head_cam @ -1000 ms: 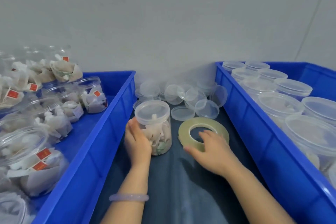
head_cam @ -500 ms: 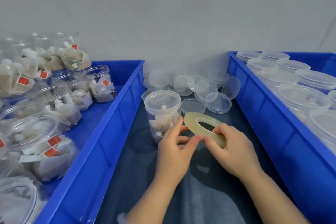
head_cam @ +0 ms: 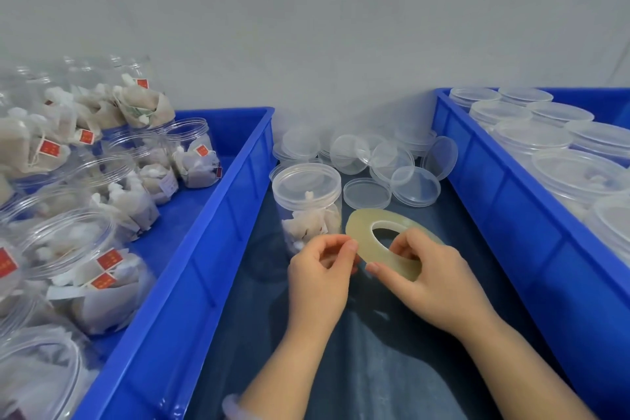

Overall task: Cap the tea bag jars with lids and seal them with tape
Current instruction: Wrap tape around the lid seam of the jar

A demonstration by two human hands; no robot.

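Raised now, the tape roll is gripped by the right hand, its edge pinched by the left hand beside the capped jar; for sealing, an end must be freed.

A dark cloth covered the lower middle of the frame. On it stood a capped jar at centre, loose lids just above it, a left bin and a right bin, both blue.

Hands two; tape roll one; blue bins two; jars many.
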